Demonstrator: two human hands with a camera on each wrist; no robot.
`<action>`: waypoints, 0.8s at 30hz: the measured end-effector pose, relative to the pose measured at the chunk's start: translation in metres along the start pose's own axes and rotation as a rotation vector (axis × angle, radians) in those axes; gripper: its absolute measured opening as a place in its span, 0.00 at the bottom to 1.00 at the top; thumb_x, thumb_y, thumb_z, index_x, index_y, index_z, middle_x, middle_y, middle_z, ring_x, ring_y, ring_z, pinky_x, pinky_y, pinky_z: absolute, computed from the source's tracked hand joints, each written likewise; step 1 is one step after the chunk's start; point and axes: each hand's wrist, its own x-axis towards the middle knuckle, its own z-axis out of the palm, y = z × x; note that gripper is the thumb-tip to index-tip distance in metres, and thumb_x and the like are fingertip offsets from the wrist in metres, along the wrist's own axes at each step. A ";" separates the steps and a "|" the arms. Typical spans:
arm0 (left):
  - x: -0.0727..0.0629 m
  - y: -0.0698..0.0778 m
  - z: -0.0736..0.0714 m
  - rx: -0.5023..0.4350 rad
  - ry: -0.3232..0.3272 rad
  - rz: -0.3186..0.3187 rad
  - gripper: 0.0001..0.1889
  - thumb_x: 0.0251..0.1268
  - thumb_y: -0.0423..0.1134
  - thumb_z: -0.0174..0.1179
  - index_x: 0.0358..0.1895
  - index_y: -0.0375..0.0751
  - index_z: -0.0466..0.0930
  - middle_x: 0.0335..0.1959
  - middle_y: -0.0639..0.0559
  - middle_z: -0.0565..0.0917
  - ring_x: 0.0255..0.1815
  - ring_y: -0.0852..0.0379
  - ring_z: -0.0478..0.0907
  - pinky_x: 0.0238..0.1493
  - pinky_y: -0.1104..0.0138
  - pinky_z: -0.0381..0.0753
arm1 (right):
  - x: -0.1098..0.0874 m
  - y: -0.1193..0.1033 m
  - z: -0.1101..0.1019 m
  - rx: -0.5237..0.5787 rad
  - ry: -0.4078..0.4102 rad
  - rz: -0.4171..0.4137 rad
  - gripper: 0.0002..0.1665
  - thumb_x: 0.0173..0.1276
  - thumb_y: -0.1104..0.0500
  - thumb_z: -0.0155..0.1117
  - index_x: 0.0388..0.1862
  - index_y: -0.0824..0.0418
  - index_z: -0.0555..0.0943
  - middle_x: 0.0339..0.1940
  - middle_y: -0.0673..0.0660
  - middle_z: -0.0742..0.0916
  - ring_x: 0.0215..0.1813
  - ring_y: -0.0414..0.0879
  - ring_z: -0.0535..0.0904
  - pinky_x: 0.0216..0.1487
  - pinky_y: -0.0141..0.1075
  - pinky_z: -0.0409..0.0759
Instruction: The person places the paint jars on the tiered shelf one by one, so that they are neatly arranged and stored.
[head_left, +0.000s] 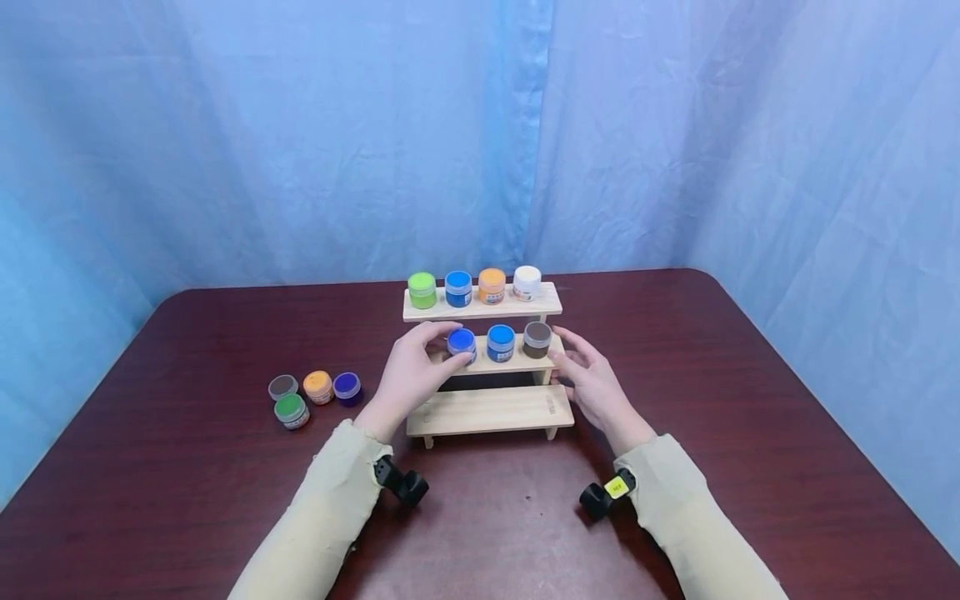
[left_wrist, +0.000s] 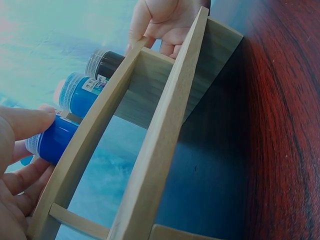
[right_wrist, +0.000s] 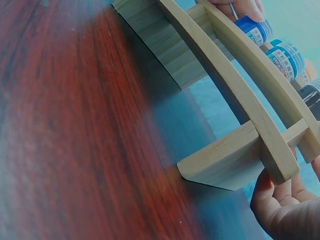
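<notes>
My left hand (head_left: 411,367) pinches a dark blue paint jar (head_left: 461,341) between thumb and fingers, at the left end of the middle step of a wooden tiered rack (head_left: 487,408). In the left wrist view that jar (left_wrist: 56,140) stands right at the board's edge. To its right on the same step are a lighter blue jar (head_left: 501,344) and a dark brown jar (head_left: 537,342). My right hand (head_left: 596,387) grips the rack's right end, its fingertips at the middle board, close beside the brown jar. The bottom step holds no jars.
On the top step stand light green (head_left: 422,292), blue (head_left: 458,289), orange (head_left: 492,287) and white (head_left: 527,284) jars. Left on the dark red table (head_left: 187,467) sit a grey-brown jar (head_left: 283,387), a green jar (head_left: 292,411), an orange jar (head_left: 318,387) and a purple-blue jar (head_left: 348,389).
</notes>
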 end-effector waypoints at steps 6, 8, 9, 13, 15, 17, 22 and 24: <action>0.001 0.000 0.000 0.016 0.006 -0.011 0.23 0.56 0.41 0.68 0.57 0.43 0.78 0.48 0.47 0.81 0.46 0.52 0.78 0.49 0.59 0.79 | 0.000 0.000 0.000 -0.006 -0.005 -0.004 0.32 0.74 0.59 0.50 0.74 0.55 0.57 0.46 0.55 0.76 0.40 0.41 0.74 0.41 0.32 0.78; 0.001 0.000 0.001 0.022 0.008 -0.016 0.23 0.56 0.41 0.68 0.56 0.44 0.78 0.48 0.47 0.81 0.46 0.52 0.78 0.49 0.59 0.79 | 0.000 0.000 0.000 -0.005 -0.005 -0.003 0.32 0.74 0.59 0.50 0.75 0.55 0.57 0.46 0.55 0.76 0.39 0.41 0.74 0.41 0.32 0.79; 0.001 0.000 0.001 0.025 0.008 -0.019 0.23 0.56 0.41 0.68 0.56 0.44 0.78 0.49 0.47 0.81 0.46 0.52 0.78 0.49 0.59 0.79 | 0.000 0.000 0.000 -0.004 -0.005 -0.002 0.32 0.74 0.60 0.49 0.75 0.55 0.57 0.46 0.55 0.76 0.39 0.41 0.74 0.41 0.32 0.79; 0.002 -0.001 0.002 0.028 0.010 -0.024 0.22 0.56 0.41 0.68 0.56 0.44 0.79 0.48 0.47 0.81 0.45 0.52 0.78 0.48 0.60 0.79 | 0.000 0.000 0.000 -0.003 -0.003 0.000 0.31 0.74 0.59 0.50 0.74 0.55 0.57 0.45 0.54 0.76 0.39 0.41 0.74 0.41 0.32 0.79; 0.002 -0.001 0.002 0.029 0.009 -0.023 0.22 0.56 0.41 0.68 0.56 0.44 0.79 0.46 0.48 0.81 0.44 0.52 0.78 0.47 0.61 0.79 | 0.000 0.000 0.000 -0.002 -0.005 0.001 0.31 0.74 0.59 0.50 0.74 0.55 0.57 0.45 0.54 0.76 0.39 0.41 0.74 0.41 0.31 0.79; 0.002 -0.001 0.002 0.028 0.007 -0.020 0.22 0.57 0.40 0.68 0.56 0.44 0.79 0.45 0.48 0.81 0.43 0.52 0.77 0.45 0.62 0.78 | 0.000 0.000 0.000 -0.001 -0.007 0.001 0.31 0.74 0.59 0.50 0.74 0.55 0.57 0.45 0.54 0.76 0.39 0.40 0.74 0.41 0.31 0.79; 0.002 -0.001 0.002 0.032 0.000 -0.013 0.22 0.58 0.40 0.67 0.57 0.43 0.78 0.44 0.47 0.80 0.43 0.52 0.76 0.44 0.63 0.77 | 0.000 -0.001 0.000 0.008 -0.009 0.002 0.32 0.74 0.59 0.50 0.75 0.55 0.57 0.45 0.53 0.76 0.39 0.40 0.74 0.40 0.31 0.79; 0.002 0.000 0.002 0.034 -0.004 -0.013 0.23 0.58 0.40 0.67 0.57 0.43 0.78 0.45 0.47 0.80 0.44 0.52 0.77 0.45 0.62 0.78 | -0.001 -0.001 0.000 0.008 -0.008 0.002 0.32 0.74 0.59 0.50 0.75 0.55 0.57 0.45 0.53 0.76 0.38 0.40 0.74 0.40 0.31 0.79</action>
